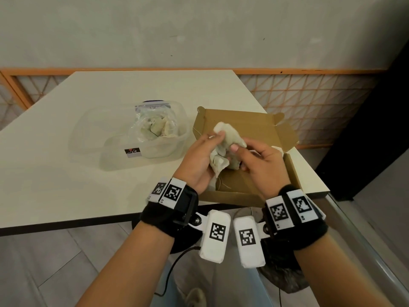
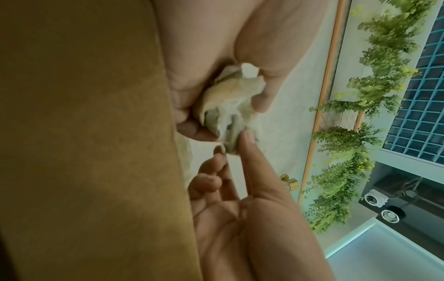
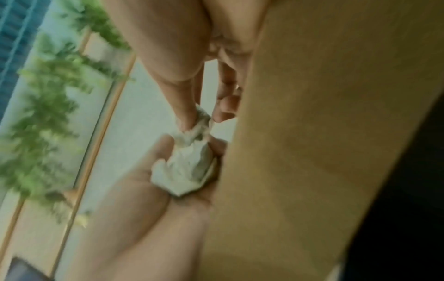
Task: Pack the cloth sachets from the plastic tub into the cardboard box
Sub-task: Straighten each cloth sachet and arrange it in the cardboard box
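Over the open cardboard box [image 1: 243, 120] my left hand [image 1: 207, 151] cups and grips a bunch of pale cloth sachets [image 1: 221, 149]. My right hand [image 1: 240, 157] pinches one sachet at the top of the bunch between thumb and fingers. In the left wrist view the sachets [image 2: 228, 98] lie in the palm, and the right hand's fingertips [image 2: 247, 136] close on them beside the box wall [image 2: 84, 133]. The right wrist view shows the pinch [image 3: 199, 121] above the bunch [image 3: 190, 167]. More sachets sit in a clear bag [image 1: 155, 127] inside the plastic tub [image 1: 93, 134].
The tub stands left of the box on a white table [image 1: 66, 185]. The box sits at the table's near right corner, its lid flap [image 1: 285, 134] raised at the far right. Pale cloth with loose threads [image 1: 213, 185] shows in the box under my left hand.
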